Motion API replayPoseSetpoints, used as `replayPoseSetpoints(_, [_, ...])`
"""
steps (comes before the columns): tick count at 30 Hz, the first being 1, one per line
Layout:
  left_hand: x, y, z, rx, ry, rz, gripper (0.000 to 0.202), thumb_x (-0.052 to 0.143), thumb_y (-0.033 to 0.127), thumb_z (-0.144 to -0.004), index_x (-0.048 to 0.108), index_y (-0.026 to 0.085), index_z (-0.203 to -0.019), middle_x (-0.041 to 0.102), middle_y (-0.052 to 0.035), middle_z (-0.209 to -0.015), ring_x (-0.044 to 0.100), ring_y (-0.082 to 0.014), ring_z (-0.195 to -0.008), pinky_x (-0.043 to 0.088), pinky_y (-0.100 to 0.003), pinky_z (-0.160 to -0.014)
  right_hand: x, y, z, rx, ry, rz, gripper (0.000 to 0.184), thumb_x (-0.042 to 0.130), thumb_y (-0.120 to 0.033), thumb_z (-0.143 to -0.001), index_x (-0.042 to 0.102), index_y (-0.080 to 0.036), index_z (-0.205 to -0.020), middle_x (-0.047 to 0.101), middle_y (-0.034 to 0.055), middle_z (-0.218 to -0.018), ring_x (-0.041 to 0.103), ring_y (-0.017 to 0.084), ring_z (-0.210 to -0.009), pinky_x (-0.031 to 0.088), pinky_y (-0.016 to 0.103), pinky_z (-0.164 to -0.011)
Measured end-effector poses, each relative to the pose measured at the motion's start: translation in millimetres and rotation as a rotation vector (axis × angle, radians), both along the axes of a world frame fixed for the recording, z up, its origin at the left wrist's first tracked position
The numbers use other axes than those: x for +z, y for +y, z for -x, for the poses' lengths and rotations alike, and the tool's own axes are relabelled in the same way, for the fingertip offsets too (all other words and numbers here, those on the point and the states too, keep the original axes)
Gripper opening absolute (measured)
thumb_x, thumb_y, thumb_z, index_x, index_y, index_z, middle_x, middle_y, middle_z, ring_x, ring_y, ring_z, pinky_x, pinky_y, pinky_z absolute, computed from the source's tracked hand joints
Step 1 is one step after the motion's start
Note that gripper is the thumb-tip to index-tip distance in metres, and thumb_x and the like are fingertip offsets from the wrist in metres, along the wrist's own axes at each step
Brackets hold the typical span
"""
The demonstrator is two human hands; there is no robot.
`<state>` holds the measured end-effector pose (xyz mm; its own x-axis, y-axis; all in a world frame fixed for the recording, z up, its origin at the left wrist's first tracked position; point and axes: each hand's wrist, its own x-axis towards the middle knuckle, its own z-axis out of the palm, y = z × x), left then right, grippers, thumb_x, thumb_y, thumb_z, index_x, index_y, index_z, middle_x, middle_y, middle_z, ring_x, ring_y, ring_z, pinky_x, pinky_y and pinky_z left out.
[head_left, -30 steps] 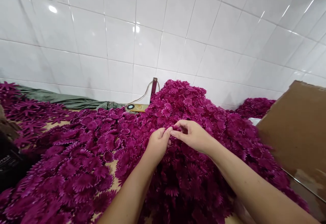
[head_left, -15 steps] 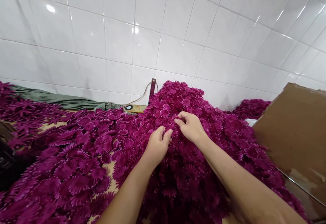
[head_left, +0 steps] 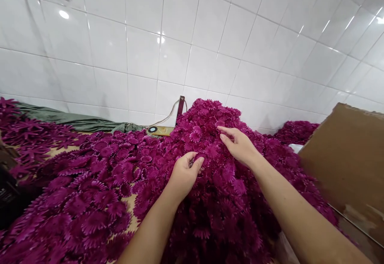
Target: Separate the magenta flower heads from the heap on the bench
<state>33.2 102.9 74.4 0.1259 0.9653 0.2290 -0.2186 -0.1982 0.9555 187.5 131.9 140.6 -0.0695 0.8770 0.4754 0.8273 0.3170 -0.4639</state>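
Observation:
A big heap of magenta fabric flower heads (head_left: 210,184) rises in front of me against the tiled wall. My left hand (head_left: 183,173) rests on the heap's middle with thumb and fingers pinched on a flower piece (head_left: 196,162). My right hand (head_left: 238,145) lies higher up the heap to the right, fingers stretched out and slightly curled onto the flowers, holding nothing that I can see.
More magenta flowers (head_left: 84,188) spread flat over the table to the left. A brown cardboard sheet (head_left: 348,164) stands at the right. A green cloth (head_left: 75,121), a small yellow device (head_left: 159,130) with a cord and a white tiled wall (head_left: 180,48) lie behind.
My hands were together pinching one piece at the heap's middle. They have parted: the right hand has reached up and right onto the heap and opened, while the left keeps its pinch.

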Motion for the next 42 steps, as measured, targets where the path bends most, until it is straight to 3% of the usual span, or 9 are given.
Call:
replayPoseSetpoints(4, [-0.8,0,3,0.056,0.153,-0.070,0.022,0.051,0.035,-0.067,0.044,0.017,-0.055,0.038,0.0058,-0.051,0.035,-0.0088,-0.049,0.031,-0.021,-0.049,-5.8,-20,14,0.238,0.090,0.305,0.034,0.049,-0.039,-0.075,0.064,-0.014,-0.092,0.066,0.0083,-0.089,0.059,0.020,-0.082,0.043,0.034,-0.077])
replayPoseSetpoints(8, [-4.8,0,-3,0.098,0.303,-0.132,0.024,0.044,0.034,-0.072,0.037,0.019,-0.054,0.034,0.0063,-0.050,0.035,-0.0090,-0.049,0.030,-0.021,-0.049,-12.7,-23,23,0.194,0.230,0.280,0.017,0.057,-0.030,-0.067,0.062,-0.014,-0.069,0.064,0.0044,-0.069,0.057,0.016,-0.065,0.043,0.029,-0.067])
replayPoseSetpoints(11, [-7.2,-2,-5,0.159,0.384,-0.203,0.024,0.042,0.032,-0.074,0.035,0.019,-0.054,0.035,0.0056,-0.052,0.036,-0.0100,-0.051,0.030,-0.022,-0.051,-9.0,-11,13,0.027,0.207,0.105,0.010,0.056,-0.026,-0.066,0.059,-0.017,-0.062,0.062,0.0029,-0.065,0.055,0.016,-0.062,0.041,0.030,-0.066])
replayPoseSetpoints(14, [-5.2,-4,-1,0.240,0.435,-0.255,0.023,0.042,0.030,-0.073,0.036,0.019,-0.054,0.035,0.0047,-0.053,0.035,-0.0110,-0.054,0.030,-0.023,-0.054,3.3,3,-15,-0.376,0.212,-0.144,0.012,0.055,-0.028,-0.067,0.056,-0.018,-0.059,0.060,0.0037,-0.064,0.053,0.018,-0.064,0.039,0.033,-0.067])
replayPoseSetpoints(16, [-2.0,-5,3,0.236,0.386,-0.224,0.022,0.042,0.031,-0.073,0.038,0.019,-0.055,0.034,0.0048,-0.053,0.036,-0.0110,-0.055,0.031,-0.023,-0.055,11.3,7,-34,-0.438,0.247,-0.127,0.019,0.054,-0.032,-0.068,0.053,-0.018,-0.055,0.056,0.0036,-0.054,0.050,0.018,-0.056,0.038,0.034,-0.061])
replayPoseSetpoints(18, [0.8,-4,3,0.208,0.308,-0.176,0.021,0.043,0.033,-0.072,0.039,0.019,-0.057,0.033,0.0050,-0.054,0.036,-0.0107,-0.055,0.032,-0.022,-0.055,15.6,4,-43,-0.354,0.282,-0.075,0.019,0.055,-0.033,-0.066,0.053,-0.018,-0.054,0.053,0.0010,-0.051,0.047,0.015,-0.051,0.038,0.032,-0.058])
replayPoseSetpoints(24, [-0.6,-4,-5,0.114,0.279,-0.144,0.021,0.044,0.035,-0.071,0.042,0.018,-0.058,0.037,0.0045,-0.056,0.037,-0.0105,-0.055,0.033,-0.022,-0.055,8.8,-22,-19,0.212,0.608,0.353,0.033,0.070,-0.036,-0.049,0.057,-0.016,-0.072,0.056,-0.0017,-0.063,0.049,0.010,-0.056,0.039,0.026,-0.056])
replayPoseSetpoints(34, [0.5,-7,1,0.089,0.219,-0.121,0.019,0.051,0.033,-0.069,0.050,0.016,-0.059,0.044,0.0047,-0.055,0.041,-0.0104,-0.055,0.036,-0.022,-0.055,-1.1,-21,-13,-0.057,0.604,0.207,0.039,0.069,-0.048,-0.047,0.044,-0.018,-0.049,0.032,-0.0110,-0.039,0.024,0.004,-0.039,0.019,0.023,-0.043])
replayPoseSetpoints(42, [5.7,-18,-14,-0.134,-0.023,-0.034,0.043,0.059,0.023,-0.065,0.057,0.012,-0.106,0.063,-0.0026,-0.072,0.055,-0.0142,-0.067,0.044,-0.025,-0.065,-23.9,-25,15,0.190,0.596,0.328,0.043,0.061,-0.057,-0.057,0.055,-0.016,-0.068,0.051,-0.0027,-0.057,0.046,0.012,-0.056,0.036,0.026,-0.056])
